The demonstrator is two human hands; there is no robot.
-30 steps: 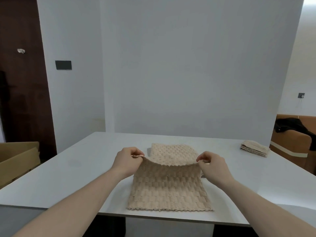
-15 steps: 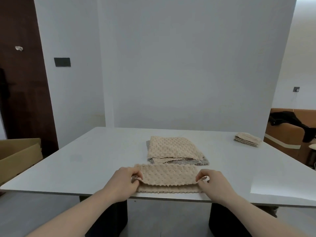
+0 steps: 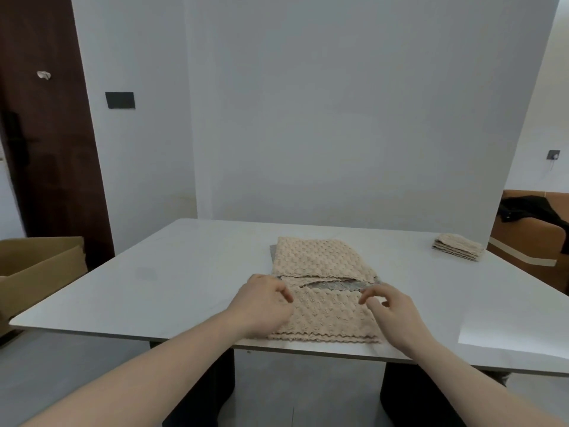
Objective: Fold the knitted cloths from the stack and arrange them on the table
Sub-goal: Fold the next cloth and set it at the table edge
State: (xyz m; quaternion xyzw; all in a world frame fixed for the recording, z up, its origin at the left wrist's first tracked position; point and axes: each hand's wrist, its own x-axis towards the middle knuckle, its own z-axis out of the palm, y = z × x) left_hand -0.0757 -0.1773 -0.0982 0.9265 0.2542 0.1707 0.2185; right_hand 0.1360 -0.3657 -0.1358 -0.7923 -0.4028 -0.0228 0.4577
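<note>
A beige knitted cloth [image 3: 326, 315] lies folded in half near the front edge of the white table [image 3: 172, 272]. My left hand [image 3: 264, 303] is over its left end with the fingers loosely curled. Over the right end is my right hand [image 3: 391, 306], fingers lifted and relaxed, pinching nothing. Just behind lies the stack of unfolded cloths [image 3: 320, 257], beige on top with a grey one [image 3: 338, 285] showing beneath. A small pile of folded cloths [image 3: 458, 251] sits at the table's far right.
An open cardboard box [image 3: 37, 272] stands to the left of the table. A brown sofa [image 3: 535, 245] with a dark garment on it is at the right. A white wall rises behind the table.
One second ago both hands held the cloth's far edge raised; they brought it toward me, folding the cloth in half. Now both hands have let go of it.
</note>
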